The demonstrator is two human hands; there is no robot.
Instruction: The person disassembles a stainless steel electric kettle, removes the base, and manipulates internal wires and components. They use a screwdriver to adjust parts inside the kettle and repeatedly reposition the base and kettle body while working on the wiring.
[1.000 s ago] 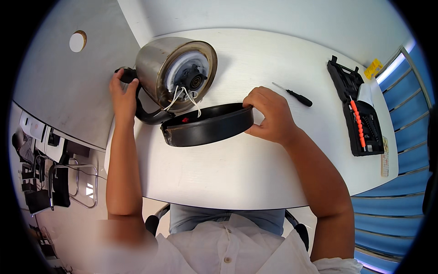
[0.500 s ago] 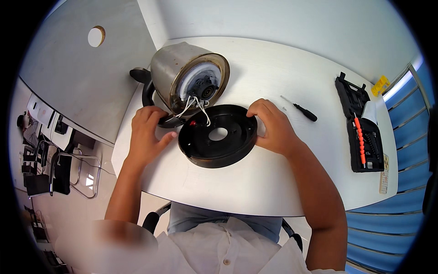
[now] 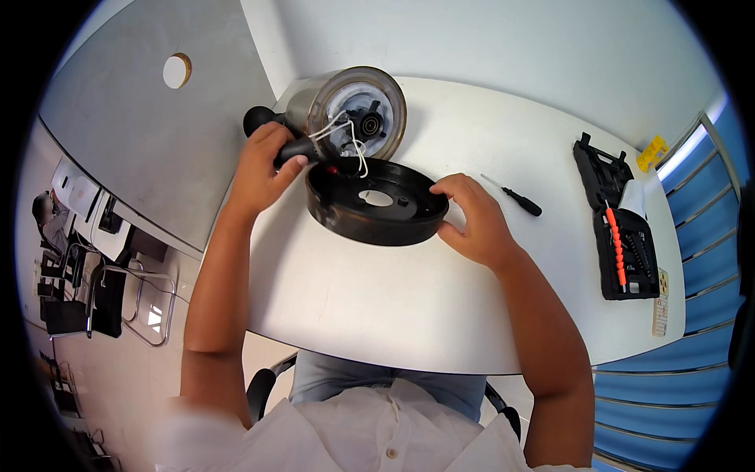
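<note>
1. Since the earlier frames: left hand (image 3: 263, 169) has gone from the rim of the black base back up to the kettle's black handle (image 3: 292, 148); black base (image 3: 376, 200) now lies flatter, open side up; kettle tipped a bit more toward the far edge.
2. Black round base: shallow dish, inner side up, pale oval opening near its middle, small ribs and screw posts inside. Sits on the white table (image 3: 409, 299) at centre, its 11 o'clock rim just under the kettle's open bottom.
3. White wires (image 3: 351, 141) run from the kettle's underside down to the base at its 11 o'clock rim; a small red bit shows there.
4. Kettle (image 3: 346, 110): steel body on its side at 11 o'clock from the base, open underside facing the camera, white inner plate with a dark round part in the middle.
5. Left hand: fingers curled shut around the kettle handle, thumb on top, at 9–10 o'clock from the base.
6. Right hand (image 3: 472, 220): fingers partly spread, pressed on the base's 3 o'clock rim, thumb on the rim's outer wall; a loose grip, not a fist.
7. Screwdriver (image 3: 515, 197), black handle, lies on the table at 3 o'clock, just past the right hand, untouched.
8. Black tool case (image 3: 621, 220), open, with orange bit strip, well apart at 3 o'clock near the table's right edge; yellow item (image 3: 651, 152) beyond it.
9. Grey surface with a round white disc (image 3: 177, 71) at 10 o'clock, off the table.
</note>
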